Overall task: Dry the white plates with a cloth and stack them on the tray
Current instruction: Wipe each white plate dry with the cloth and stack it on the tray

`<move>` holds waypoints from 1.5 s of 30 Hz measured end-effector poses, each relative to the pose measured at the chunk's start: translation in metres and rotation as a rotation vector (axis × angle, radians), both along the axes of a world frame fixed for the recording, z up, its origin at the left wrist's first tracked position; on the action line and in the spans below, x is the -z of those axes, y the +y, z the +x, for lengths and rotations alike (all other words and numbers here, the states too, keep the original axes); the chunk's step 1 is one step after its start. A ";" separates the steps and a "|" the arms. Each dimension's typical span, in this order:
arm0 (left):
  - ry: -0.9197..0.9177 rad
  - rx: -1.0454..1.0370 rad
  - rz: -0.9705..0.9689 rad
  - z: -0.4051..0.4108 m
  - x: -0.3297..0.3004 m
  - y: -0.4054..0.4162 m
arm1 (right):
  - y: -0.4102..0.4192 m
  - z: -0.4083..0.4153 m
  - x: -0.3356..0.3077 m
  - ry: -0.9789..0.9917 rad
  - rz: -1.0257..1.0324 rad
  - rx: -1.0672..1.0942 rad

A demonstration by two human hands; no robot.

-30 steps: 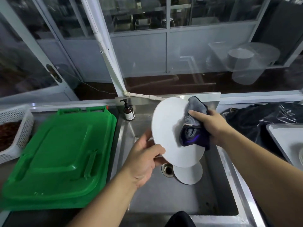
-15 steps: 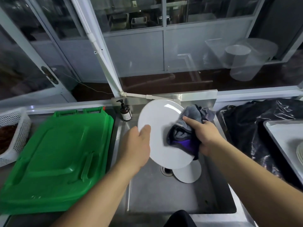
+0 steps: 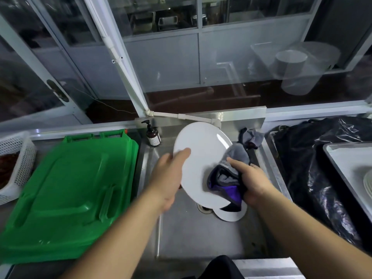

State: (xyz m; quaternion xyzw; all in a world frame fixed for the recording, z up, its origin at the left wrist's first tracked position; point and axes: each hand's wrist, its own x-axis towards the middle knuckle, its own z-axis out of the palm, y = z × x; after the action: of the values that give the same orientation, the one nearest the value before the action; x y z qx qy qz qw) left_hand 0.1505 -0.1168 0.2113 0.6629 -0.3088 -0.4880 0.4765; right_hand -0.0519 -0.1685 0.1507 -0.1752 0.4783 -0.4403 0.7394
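White and glossy, the plate [image 3: 201, 158] is held tilted above the steel sink [image 3: 201, 238], its face turned toward the camera. The left hand [image 3: 169, 176] grips it at the left rim: the thumb lies across the front face, pointing up and right, while the other fingers go behind the plate and are hidden. The right hand [image 3: 251, 182] is clamped around a bunched grey and purple cloth [image 3: 227, 178], fingers curled over it, pressing it against the plate's lower right part; a loose end of the cloth sticks up past the far right edge of the plate. Directly beneath, a second white plate [image 3: 229, 214] lies in the sink bottom just right of the drain [image 3: 204, 208], mostly hidden by the held plate and cloth.

Left of the sink lies a green plastic lid [image 3: 66, 198], with a white mesh basket [image 3: 18, 158] at the far left edge. A brown pump bottle [image 3: 153, 135] stands at the sink's far left corner. To the right are black plastic bags [image 3: 314, 178] and the metal tray [image 3: 342, 168], where the edge of stacked white plates [image 3: 368, 186] shows at the frame's right border.

Compared with half a second ago, the cloth hand has slid lower on the plate, toward its bottom right, and the plate's upper right face is now bare and catching a glint. The left thumb sits in much the same place.
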 end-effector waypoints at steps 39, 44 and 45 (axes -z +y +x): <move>-0.178 -0.037 -0.328 -0.058 0.020 0.039 | 0.029 0.013 -0.014 -0.202 0.156 0.049; 0.256 0.198 -0.055 -0.011 -0.015 0.008 | 0.012 -0.015 -0.013 0.026 -0.058 0.058; 0.234 0.231 -0.014 -0.002 -0.021 0.003 | 0.010 -0.017 -0.015 0.047 -0.087 0.037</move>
State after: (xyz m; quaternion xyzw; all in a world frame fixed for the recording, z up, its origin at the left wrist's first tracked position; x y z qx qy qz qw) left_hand 0.1481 -0.1138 0.2326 0.5584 -0.3287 -0.6111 0.4546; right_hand -0.0689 -0.1583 0.1654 -0.2085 0.4792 -0.4699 0.7114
